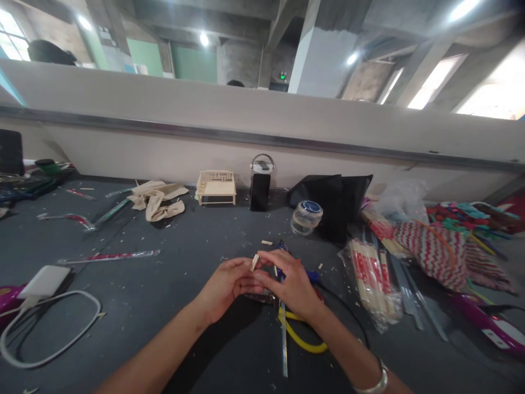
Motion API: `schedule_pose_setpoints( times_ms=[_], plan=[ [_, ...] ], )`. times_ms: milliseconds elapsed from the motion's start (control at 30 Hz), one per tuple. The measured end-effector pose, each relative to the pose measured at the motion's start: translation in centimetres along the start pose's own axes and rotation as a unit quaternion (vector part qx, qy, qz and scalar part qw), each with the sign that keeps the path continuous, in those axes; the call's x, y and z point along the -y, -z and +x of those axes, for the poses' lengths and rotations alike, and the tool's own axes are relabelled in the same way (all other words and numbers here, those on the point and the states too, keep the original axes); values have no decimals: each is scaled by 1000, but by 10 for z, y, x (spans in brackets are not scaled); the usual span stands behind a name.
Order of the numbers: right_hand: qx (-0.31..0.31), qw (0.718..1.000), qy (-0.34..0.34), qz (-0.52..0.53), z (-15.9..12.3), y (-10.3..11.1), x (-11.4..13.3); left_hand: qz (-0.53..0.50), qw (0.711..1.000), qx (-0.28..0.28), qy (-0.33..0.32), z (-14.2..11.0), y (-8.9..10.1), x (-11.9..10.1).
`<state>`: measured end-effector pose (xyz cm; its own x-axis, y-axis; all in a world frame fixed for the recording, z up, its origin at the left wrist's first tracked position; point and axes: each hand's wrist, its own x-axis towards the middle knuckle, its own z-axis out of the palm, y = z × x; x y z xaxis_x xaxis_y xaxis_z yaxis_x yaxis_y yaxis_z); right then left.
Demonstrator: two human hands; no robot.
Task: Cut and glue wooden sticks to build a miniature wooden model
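Observation:
Near the middle of the table, my left hand (230, 282) pinches a small pale wooden piece (255, 262) between thumb and fingertips. My right hand (290, 280) meets it from the other side, its finger and thumb closed at the same piece. Just beyond the hands lies another short wooden piece (267, 242). Partly hidden under my right hand are a blue tool with a black cord (314, 276) and a yellow curved handle (309, 343). A clear, shiny stick (284, 345) points toward me beside that handle.
A miniature wooden bench (216, 187) stands at the back, beside a black phone (260, 191). Rightward are a clear jar (307, 218), a black bag (338, 200) and bagged wooden sticks (371, 276). Crumpled cloth (158, 198) and a white charger (45, 284) lie left.

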<state>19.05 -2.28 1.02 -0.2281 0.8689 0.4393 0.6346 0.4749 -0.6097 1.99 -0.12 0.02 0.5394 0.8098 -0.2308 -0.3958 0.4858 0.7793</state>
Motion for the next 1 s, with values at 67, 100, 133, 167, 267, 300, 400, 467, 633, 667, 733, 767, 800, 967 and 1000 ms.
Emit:
schedule_pose_setpoints(
  times_ms=[67,100,133,167,267,300,400,467,633,667,733,767,800,967,1000],
  plan=[
    [-15,1000,-5,16,0,0,0,4,1000,1,-2,0,0,-1],
    [-23,999,-7,25,0,0,0,8,1000,1,-4,0,0,-1],
    [-31,999,-10,33,0,1,0,12,1000,0,-7,0,0,-2],
    [-38,998,-12,40,0,2,1,16,1000,-1,-12,0,0,-2],
    [-64,996,-19,54,1,4,2,25,999,-6,-27,1,1,-3],
    [-72,996,-23,57,1,4,3,27,999,-6,-31,1,0,-3],
    [-87,994,-32,62,1,4,4,29,999,4,-30,1,-1,-5],
    [-91,993,-39,62,1,3,4,35,999,10,-24,0,-2,-6],
    [-94,993,-55,52,1,3,3,74,997,-12,-25,-3,-4,-9],
    [-95,993,-58,45,1,3,3,82,996,-18,-24,-3,-3,-9],
    [-99,992,-67,26,2,5,0,105,993,-36,-33,0,0,-8],
    [-104,992,-72,15,2,6,-2,126,990,-51,-44,2,3,-8],
    [-113,991,-75,3,2,7,-4,153,984,-72,-62,5,6,-8],
    [-175,980,-70,-63,5,29,-9,358,905,-150,-174,21,33,-8],
    [-198,974,-75,-81,6,40,-9,402,882,-156,-190,24,39,-9]
  ],
)
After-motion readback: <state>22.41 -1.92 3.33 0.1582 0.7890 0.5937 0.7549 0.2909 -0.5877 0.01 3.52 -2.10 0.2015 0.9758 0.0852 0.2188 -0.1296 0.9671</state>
